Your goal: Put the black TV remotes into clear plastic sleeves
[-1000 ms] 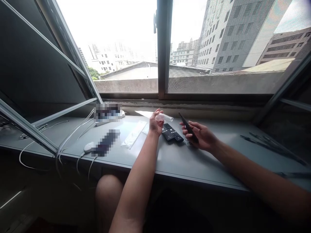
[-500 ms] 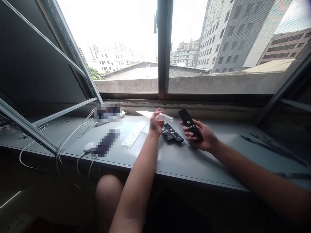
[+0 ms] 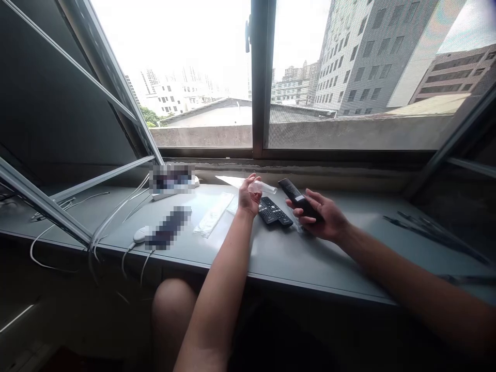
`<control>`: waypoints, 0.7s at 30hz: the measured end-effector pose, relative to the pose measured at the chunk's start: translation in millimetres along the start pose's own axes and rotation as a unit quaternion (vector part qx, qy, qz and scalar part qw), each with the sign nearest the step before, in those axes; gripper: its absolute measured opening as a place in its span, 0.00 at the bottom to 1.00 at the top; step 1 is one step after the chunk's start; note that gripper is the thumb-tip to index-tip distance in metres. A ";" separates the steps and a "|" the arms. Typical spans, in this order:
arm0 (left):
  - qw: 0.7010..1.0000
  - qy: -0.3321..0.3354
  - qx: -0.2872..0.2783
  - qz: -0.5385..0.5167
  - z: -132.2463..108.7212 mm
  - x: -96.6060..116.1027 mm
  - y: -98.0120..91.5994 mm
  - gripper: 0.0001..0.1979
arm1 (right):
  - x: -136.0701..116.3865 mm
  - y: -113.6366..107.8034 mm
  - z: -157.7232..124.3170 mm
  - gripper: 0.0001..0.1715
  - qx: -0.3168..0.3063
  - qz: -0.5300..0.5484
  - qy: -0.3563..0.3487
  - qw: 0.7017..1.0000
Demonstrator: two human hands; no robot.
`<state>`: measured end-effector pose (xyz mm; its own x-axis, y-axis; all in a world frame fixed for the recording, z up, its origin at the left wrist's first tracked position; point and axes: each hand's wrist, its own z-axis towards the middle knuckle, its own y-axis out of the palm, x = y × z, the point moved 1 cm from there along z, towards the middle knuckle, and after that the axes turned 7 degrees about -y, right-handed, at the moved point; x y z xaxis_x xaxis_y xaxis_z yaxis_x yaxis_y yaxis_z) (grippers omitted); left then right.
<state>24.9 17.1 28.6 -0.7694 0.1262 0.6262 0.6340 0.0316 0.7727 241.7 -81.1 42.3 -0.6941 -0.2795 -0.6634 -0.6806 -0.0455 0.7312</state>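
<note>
Your right hand has its fingers clamped on a dark remote, held above the counter, just right of the pair of remotes lying there. If that hold loosens, the remote could slip and knock them. Your left hand curls its fingers at a clear sleeve; whether they pinch it, I can't tell. Pulling hard could crease the film.

White cables near a metal frame, buildings beyond the window.
</note>
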 end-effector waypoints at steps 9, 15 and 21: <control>1.000 -0.001 0.000 -0.002 -2.1 0.7 1.8 0.14 | -0.1 -2.2 1.3 0.17 0.009 0.000 0.000 1.000; 1.000 0.001 -0.005 0.002 -2.1 0.7 2.6 0.12 | 0.0 -4.4 3.1 0.16 0.012 -0.006 0.000 1.000; 1.000 0.002 -0.007 0.007 -2.1 0.2 2.3 0.13 | 0.7 -3.5 2.9 0.16 -0.024 0.025 0.010 0.999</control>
<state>26.1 15.1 30.8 -0.7610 0.1221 0.6372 0.6434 0.0159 0.7654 242.9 -78.3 38.8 -0.7220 -0.3025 -0.6223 -0.6326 -0.0757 0.7708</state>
